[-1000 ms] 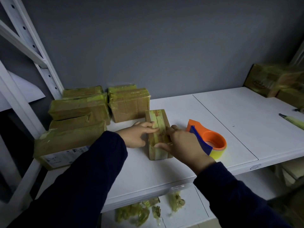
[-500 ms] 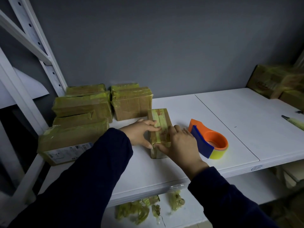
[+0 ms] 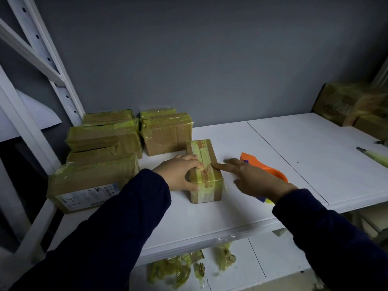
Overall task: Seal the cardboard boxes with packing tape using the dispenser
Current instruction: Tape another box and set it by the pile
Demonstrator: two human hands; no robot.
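Box (image 3: 204, 171) stands on the white shelf (image 3: 294, 148), near the middle, with its long side pointing away from the person. A yellowish tape (image 3: 201, 157) runs along its top and down the near face. The left hand (image 3: 178, 175) holds the box from the left: the fingers are curled over the top edge and the thumb presses low on the side. The right hand (image 3: 252, 178) is flat with the fingers stretched out and holding nothing; only the index tip touches the right top edge of the box.

I think the main risk is a bad seal. If the right hand goes away before the strip is rubbed down, the edges can lift or keep wrinkles, most likely on the near face, where the tape looks shiny and uneven. The box is narrow, so a sideways push from the finger could slide or tip it if the left grip gets loose.

The dispenser (image 3: 277, 175) lies just behind the right hand, partly hidden. I cannot tell whether tape joins it to the box. Reaching for it without looking, the hand could meet the cutter, or the sleeve could push it toward the front edge.

Further out, the stack (image 3: 105, 139) of sealed boxes is near on the left, so a wide move of the left elbow may shift it
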